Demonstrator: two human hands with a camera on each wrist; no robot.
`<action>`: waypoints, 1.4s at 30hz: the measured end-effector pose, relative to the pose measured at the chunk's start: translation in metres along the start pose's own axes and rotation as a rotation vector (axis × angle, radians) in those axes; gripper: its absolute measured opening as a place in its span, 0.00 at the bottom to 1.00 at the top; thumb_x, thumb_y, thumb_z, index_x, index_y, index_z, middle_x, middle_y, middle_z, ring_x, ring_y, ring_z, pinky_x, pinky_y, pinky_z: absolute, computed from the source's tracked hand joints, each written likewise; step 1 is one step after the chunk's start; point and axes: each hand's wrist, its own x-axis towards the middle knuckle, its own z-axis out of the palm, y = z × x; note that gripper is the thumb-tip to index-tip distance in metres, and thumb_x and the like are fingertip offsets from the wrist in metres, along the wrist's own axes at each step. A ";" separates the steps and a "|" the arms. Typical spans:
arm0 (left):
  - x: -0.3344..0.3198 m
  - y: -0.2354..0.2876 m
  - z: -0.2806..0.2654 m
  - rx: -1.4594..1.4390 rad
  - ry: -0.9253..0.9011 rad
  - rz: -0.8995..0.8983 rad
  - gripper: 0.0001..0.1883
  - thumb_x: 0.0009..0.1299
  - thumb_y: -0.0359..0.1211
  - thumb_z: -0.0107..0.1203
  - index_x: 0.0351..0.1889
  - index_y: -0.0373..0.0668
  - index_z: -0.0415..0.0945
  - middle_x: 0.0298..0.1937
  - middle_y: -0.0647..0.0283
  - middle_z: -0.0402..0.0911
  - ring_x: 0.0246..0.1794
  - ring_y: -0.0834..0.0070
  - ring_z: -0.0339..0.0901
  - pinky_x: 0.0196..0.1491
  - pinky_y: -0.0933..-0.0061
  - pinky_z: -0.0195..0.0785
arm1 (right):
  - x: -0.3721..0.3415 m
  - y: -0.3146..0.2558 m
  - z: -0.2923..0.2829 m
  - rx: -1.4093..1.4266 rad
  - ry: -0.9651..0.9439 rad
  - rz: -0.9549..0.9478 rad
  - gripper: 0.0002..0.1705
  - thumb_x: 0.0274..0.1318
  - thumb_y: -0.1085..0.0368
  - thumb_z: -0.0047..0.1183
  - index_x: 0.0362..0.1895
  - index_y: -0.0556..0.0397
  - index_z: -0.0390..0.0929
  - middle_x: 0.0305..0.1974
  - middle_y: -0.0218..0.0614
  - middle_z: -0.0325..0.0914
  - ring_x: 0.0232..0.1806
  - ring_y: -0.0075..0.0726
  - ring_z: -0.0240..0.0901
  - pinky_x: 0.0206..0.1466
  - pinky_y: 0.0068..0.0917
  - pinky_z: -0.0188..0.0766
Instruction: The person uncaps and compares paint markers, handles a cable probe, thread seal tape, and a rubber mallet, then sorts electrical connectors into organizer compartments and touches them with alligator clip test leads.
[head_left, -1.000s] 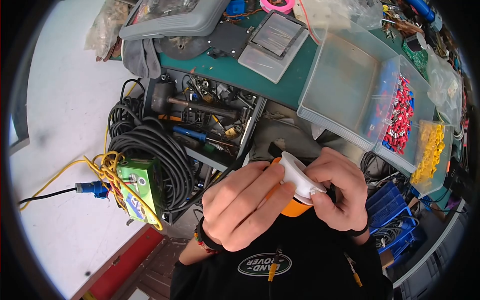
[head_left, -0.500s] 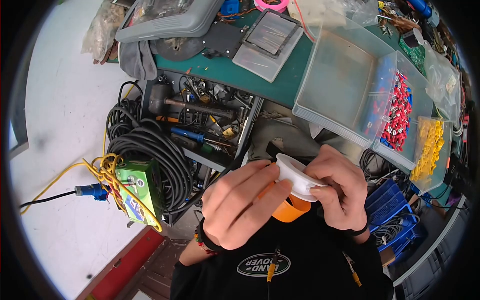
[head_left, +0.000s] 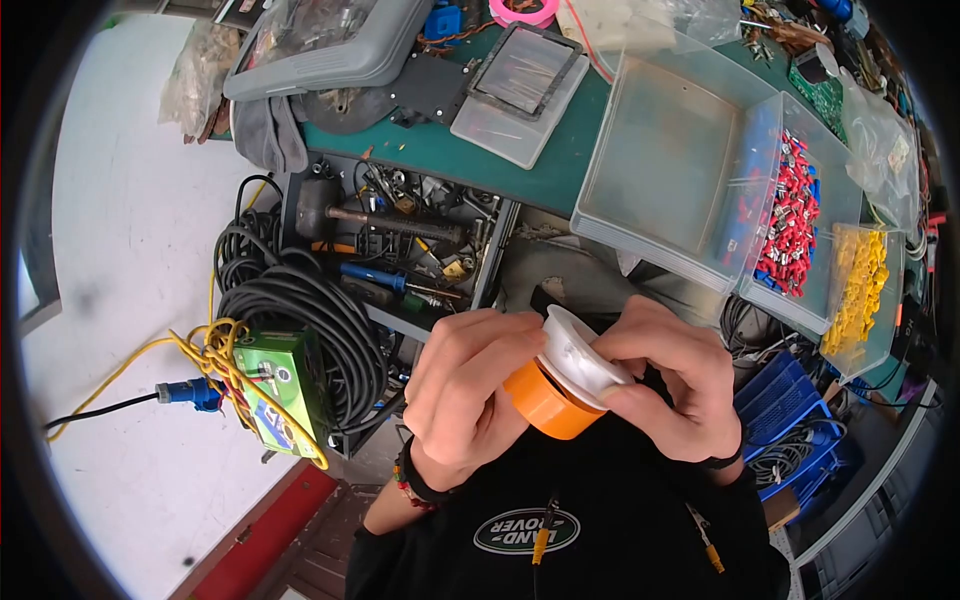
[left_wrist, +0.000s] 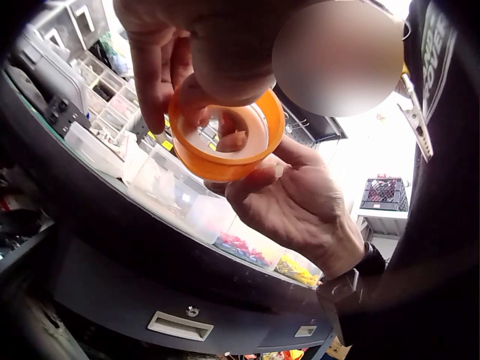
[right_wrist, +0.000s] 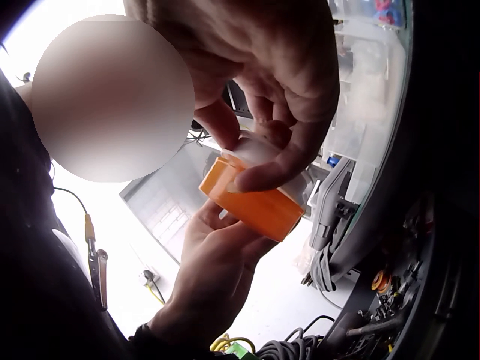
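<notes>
In front of the chest, a white spool (head_left: 578, 362) stands tilted against an orange ring-shaped cover (head_left: 548, 404). My left hand (head_left: 462, 385) grips the cover from the left, its fingertips at the spool's near rim. The thumb and fingers of my right hand (head_left: 672, 385) pinch the spool's right edge. Seen from the left wrist, the orange cover (left_wrist: 225, 166) faces the camera as an open ring, with fingers showing through its middle. In the right wrist view the right thumb lies across the orange cover (right_wrist: 259, 210), and the left hand (right_wrist: 214, 259) supports it from below.
Beyond the hands is an open drawer (head_left: 486, 285) of tools with a mallet (head_left: 320, 208). Clear plastic bins (head_left: 655, 160) hold red and blue connectors (head_left: 788, 225) and yellow ones (head_left: 855, 300). Coiled black cable (head_left: 300, 330) and a green box (head_left: 275, 385) lie left.
My left fingers have drawn back from across the spool and curl more at the left side, so more of the orange cover shows. The spool has tilted; the right hand still pinches its edge.
</notes>
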 end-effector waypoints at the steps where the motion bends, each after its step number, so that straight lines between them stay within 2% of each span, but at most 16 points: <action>1: 0.000 0.000 0.000 -0.001 -0.001 0.001 0.18 0.51 0.18 0.64 0.40 0.33 0.75 0.36 0.52 0.82 0.32 0.60 0.80 0.36 0.69 0.76 | 0.000 0.001 0.001 -0.024 0.014 -0.005 0.14 0.52 0.73 0.60 0.44 0.66 0.76 0.34 0.42 0.76 0.29 0.38 0.67 0.33 0.30 0.65; 12: -0.002 0.010 -0.004 -0.035 -0.057 0.000 0.20 0.53 0.23 0.66 0.45 0.33 0.75 0.38 0.54 0.82 0.33 0.60 0.81 0.36 0.69 0.77 | -0.003 0.003 0.000 -0.106 0.081 -0.088 0.11 0.52 0.69 0.59 0.38 0.63 0.76 0.31 0.42 0.74 0.29 0.43 0.66 0.33 0.33 0.65; 16: -0.001 0.015 -0.007 -0.046 -0.052 0.025 0.18 0.52 0.23 0.66 0.42 0.33 0.77 0.39 0.53 0.81 0.34 0.61 0.81 0.35 0.71 0.78 | -0.004 -0.004 0.000 -0.038 0.093 -0.131 0.08 0.49 0.74 0.57 0.36 0.61 0.78 0.29 0.41 0.75 0.27 0.43 0.68 0.32 0.34 0.63; 18: -0.001 0.018 0.000 -0.135 0.113 0.178 0.16 0.51 0.24 0.68 0.38 0.32 0.79 0.39 0.51 0.80 0.35 0.61 0.81 0.33 0.71 0.81 | -0.002 -0.011 0.000 -0.002 0.097 -0.280 0.09 0.46 0.79 0.55 0.36 0.60 0.79 0.25 0.35 0.76 0.23 0.41 0.70 0.28 0.33 0.61; 20: 0.002 0.034 0.008 -0.277 0.280 0.223 0.13 0.48 0.21 0.68 0.31 0.28 0.79 0.37 0.48 0.78 0.36 0.61 0.80 0.34 0.66 0.86 | -0.021 -0.009 0.001 -0.032 0.041 -0.437 0.05 0.52 0.75 0.53 0.35 0.59 0.80 0.23 0.31 0.76 0.21 0.37 0.69 0.25 0.33 0.60; 21: 0.004 0.053 0.008 -0.309 0.308 0.116 0.12 0.48 0.21 0.68 0.29 0.29 0.79 0.37 0.49 0.79 0.36 0.62 0.80 0.34 0.66 0.86 | -0.023 -0.021 0.039 -0.181 0.479 -0.369 0.07 0.49 0.65 0.58 0.26 0.53 0.74 0.23 0.28 0.77 0.21 0.30 0.69 0.24 0.27 0.58; 22: 0.005 0.070 0.008 -0.341 0.338 0.009 0.11 0.47 0.21 0.68 0.28 0.30 0.79 0.37 0.49 0.79 0.36 0.62 0.80 0.35 0.66 0.86 | -0.020 -0.034 0.073 -0.332 0.913 -0.281 0.18 0.46 0.55 0.64 0.18 0.46 0.68 0.23 0.26 0.78 0.20 0.23 0.69 0.24 0.21 0.56; 24: 0.000 0.067 0.025 -0.193 0.391 0.150 0.12 0.64 0.31 0.62 0.44 0.41 0.73 0.44 0.56 0.73 0.32 0.71 0.75 0.31 0.76 0.83 | -0.035 -0.041 0.019 -0.064 0.260 -0.389 0.22 0.60 0.51 0.54 0.43 0.59 0.80 0.35 0.44 0.83 0.35 0.49 0.79 0.38 0.41 0.74; 25: 0.012 0.043 0.033 -0.297 0.446 0.423 0.14 0.61 0.30 0.65 0.41 0.40 0.73 0.38 0.58 0.71 0.31 0.72 0.74 0.26 0.76 0.84 | -0.035 -0.042 0.008 -0.068 0.165 -0.410 0.22 0.60 0.54 0.54 0.48 0.60 0.77 0.38 0.46 0.82 0.37 0.51 0.79 0.39 0.41 0.74; 26: 0.012 0.046 0.034 -0.299 0.444 0.423 0.14 0.61 0.30 0.65 0.41 0.40 0.73 0.38 0.58 0.71 0.31 0.72 0.74 0.26 0.76 0.84 | -0.034 -0.042 0.002 -0.072 0.070 -0.430 0.23 0.60 0.57 0.55 0.52 0.61 0.74 0.41 0.48 0.81 0.38 0.53 0.79 0.39 0.41 0.74; 32: 0.013 0.057 0.038 -0.200 0.508 0.289 0.15 0.60 0.30 0.66 0.42 0.39 0.73 0.40 0.57 0.72 0.32 0.72 0.74 0.29 0.77 0.85 | -0.026 -0.031 0.004 -0.136 0.173 -0.395 0.15 0.57 0.61 0.55 0.43 0.60 0.77 0.34 0.43 0.81 0.30 0.45 0.76 0.33 0.35 0.68; 34: 0.016 0.046 0.031 -0.212 0.417 0.345 0.11 0.66 0.32 0.62 0.35 0.42 0.70 0.31 0.63 0.71 0.24 0.77 0.71 0.18 0.79 0.76 | -0.023 -0.026 0.006 -0.159 0.209 -0.386 0.12 0.56 0.63 0.55 0.39 0.60 0.79 0.31 0.42 0.80 0.27 0.41 0.74 0.30 0.33 0.65; 36: 0.014 0.048 0.016 -0.289 0.289 0.153 0.12 0.44 0.22 0.69 0.28 0.32 0.81 0.39 0.52 0.80 0.35 0.64 0.81 0.32 0.69 0.85 | -0.018 -0.024 0.007 -0.186 0.246 -0.383 0.10 0.55 0.65 0.55 0.35 0.60 0.80 0.28 0.40 0.80 0.24 0.38 0.73 0.28 0.30 0.63; 38: 0.016 0.025 0.024 -0.132 0.332 0.212 0.19 0.44 0.20 0.67 0.38 0.32 0.83 0.43 0.52 0.82 0.37 0.64 0.83 0.29 0.76 0.78 | -0.013 -0.022 0.004 -0.213 0.285 -0.383 0.08 0.54 0.67 0.55 0.31 0.59 0.81 0.25 0.38 0.80 0.21 0.35 0.72 0.25 0.28 0.61; 40: 0.020 0.017 -0.002 -0.108 -0.007 0.050 0.21 0.50 0.20 0.65 0.45 0.31 0.81 0.45 0.50 0.81 0.41 0.63 0.82 0.37 0.74 0.78 | -0.009 -0.017 0.000 -0.208 0.251 -0.233 0.10 0.45 0.68 0.61 0.32 0.61 0.81 0.27 0.39 0.80 0.22 0.36 0.71 0.28 0.29 0.62; 42: 0.026 0.017 -0.003 -0.070 -0.094 0.029 0.22 0.53 0.21 0.65 0.48 0.30 0.79 0.47 0.49 0.80 0.43 0.63 0.82 0.40 0.73 0.77 | -0.004 -0.013 0.003 -0.168 0.272 -0.147 0.12 0.43 0.69 0.65 0.34 0.61 0.81 0.29 0.39 0.80 0.25 0.37 0.71 0.29 0.30 0.63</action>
